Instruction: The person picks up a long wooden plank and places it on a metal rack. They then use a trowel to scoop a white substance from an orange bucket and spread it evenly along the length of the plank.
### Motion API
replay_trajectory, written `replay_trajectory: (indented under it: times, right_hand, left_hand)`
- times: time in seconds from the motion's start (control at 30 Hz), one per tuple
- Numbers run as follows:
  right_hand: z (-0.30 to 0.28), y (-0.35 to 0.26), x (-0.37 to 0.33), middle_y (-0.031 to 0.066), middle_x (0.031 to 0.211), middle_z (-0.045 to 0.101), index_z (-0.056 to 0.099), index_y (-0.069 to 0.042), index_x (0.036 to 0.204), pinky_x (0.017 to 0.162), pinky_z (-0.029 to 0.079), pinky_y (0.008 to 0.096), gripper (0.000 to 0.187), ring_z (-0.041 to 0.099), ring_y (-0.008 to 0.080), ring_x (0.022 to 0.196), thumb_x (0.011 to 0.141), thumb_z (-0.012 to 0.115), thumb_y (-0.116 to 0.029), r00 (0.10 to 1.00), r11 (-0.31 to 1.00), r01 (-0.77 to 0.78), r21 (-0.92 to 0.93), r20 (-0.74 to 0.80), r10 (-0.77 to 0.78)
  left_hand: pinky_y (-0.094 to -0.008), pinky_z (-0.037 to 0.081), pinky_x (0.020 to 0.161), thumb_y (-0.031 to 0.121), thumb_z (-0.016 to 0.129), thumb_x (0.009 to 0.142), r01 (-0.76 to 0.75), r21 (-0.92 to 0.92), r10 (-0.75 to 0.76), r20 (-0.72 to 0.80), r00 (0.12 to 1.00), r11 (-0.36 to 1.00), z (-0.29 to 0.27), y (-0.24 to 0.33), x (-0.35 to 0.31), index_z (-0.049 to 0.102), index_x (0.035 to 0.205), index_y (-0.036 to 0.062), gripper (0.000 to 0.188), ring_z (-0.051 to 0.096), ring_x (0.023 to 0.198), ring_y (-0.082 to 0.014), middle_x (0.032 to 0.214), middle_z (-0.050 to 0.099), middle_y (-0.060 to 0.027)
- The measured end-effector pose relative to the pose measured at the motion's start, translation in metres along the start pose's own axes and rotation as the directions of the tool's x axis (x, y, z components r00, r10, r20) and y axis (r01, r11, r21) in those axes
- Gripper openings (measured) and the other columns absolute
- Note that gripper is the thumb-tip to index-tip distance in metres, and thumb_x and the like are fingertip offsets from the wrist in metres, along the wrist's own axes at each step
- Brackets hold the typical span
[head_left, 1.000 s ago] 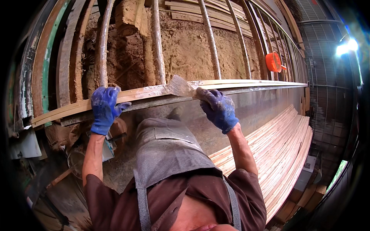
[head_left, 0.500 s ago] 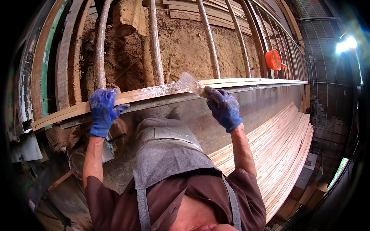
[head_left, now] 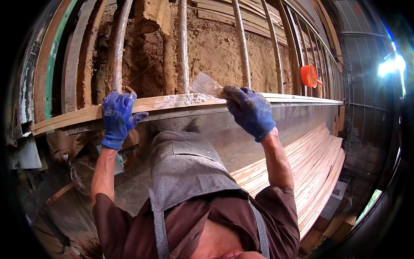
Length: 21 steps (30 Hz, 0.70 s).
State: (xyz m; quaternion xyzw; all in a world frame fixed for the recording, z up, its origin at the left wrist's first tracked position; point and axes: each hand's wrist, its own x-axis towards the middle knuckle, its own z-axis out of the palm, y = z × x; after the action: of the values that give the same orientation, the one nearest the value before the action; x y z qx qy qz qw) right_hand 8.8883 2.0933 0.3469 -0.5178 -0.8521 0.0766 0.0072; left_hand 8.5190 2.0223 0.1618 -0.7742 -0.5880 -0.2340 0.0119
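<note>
A long pale wooden strip (head_left: pixel 75 116) runs across in front of me, with whitish paste (head_left: pixel 189 99) smeared along its middle. My left hand (head_left: pixel 117 118), in a blue work glove, is closed over the strip, fingers on its far side and thumb pointing right along its near side. My right hand (head_left: pixel 250 110), in a blue glove with soiled fingers, is closed around a putty knife (head_left: pixel 205 84). The knife's handle is mostly hidden in my fingers. Its broad, stained blade points left, at the far edge of the strip beside the paste.
Metal bars (head_left: pixel 241 47) form a rack beyond the strip, above brown dirt. An orange dipper-like container (head_left: pixel 308 75) hangs or rests at the rack's right. A large stack of thin wooden strips (head_left: pixel 308 164) lies to my right. Upright boards (head_left: pixel 56 64) stand at far left.
The putty knife has moved slightly left and away from me, its blade shifting toward the strip's far edge. My left hand keeps its hold. The whole view has shifted a little.
</note>
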Motion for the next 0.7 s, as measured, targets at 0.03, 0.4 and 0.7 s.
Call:
replay_trajectory:
  times: [0.03, 0.4, 0.7]
  right_hand:
    - [-0.002, -0.004, 0.007, 0.0124, 0.105, 0.074, 0.072, -0.016, 0.122, 0.08, 0.057, 0.0462, 0.029, 0.072, 0.0334, 0.095, 0.094, 0.069, -0.024, 0.999, 0.999, 0.004, -0.037, 0.051, -0.002]
    - [-0.042, 0.008, 0.017, 0.0124, 0.094, 0.073, 0.072, -0.018, 0.111, 0.074, 0.056, 0.0486, 0.02, 0.071, 0.0356, 0.086, 0.095, 0.068, -0.027, 0.996, 0.966, -0.024, -0.258, 0.077, 0.045]
    - [-0.03, 0.009, 0.014, 0.0131, 0.092, 0.073, 0.071, -0.017, 0.109, 0.075, 0.056, 0.0497, 0.019, 0.072, 0.0358, 0.086, 0.098, 0.064, -0.031, 0.955, 0.944, -0.027, -0.33, 0.27, 0.122]
  left_hand:
    - [-0.0542, 0.043, 0.104, 0.076, 0.06, 0.084, -0.011, 0.002, 0.011, -0.02, 1.0, 1.0, 0.001, 0.0, 0.001, 0.067, 0.119, 0.0082, 0.076, 0.06, 0.113, -0.0378, 0.113, 0.065, -0.013]
    - [-0.0539, 0.045, 0.1, 0.078, 0.055, 0.085, -0.016, 0.025, 0.018, -0.078, 0.997, 1.0, 0.002, -0.001, 0.002, 0.067, 0.118, 0.0078, 0.079, 0.06, 0.108, -0.0373, 0.108, 0.065, -0.0115]
    - [-0.0541, 0.043, 0.103, 0.079, 0.055, 0.084, -0.016, 0.031, 0.017, -0.027, 0.999, 0.999, 0.007, -0.002, 0.001, 0.067, 0.122, 0.0085, 0.081, 0.059, 0.113, -0.0372, 0.114, 0.065, -0.0109]
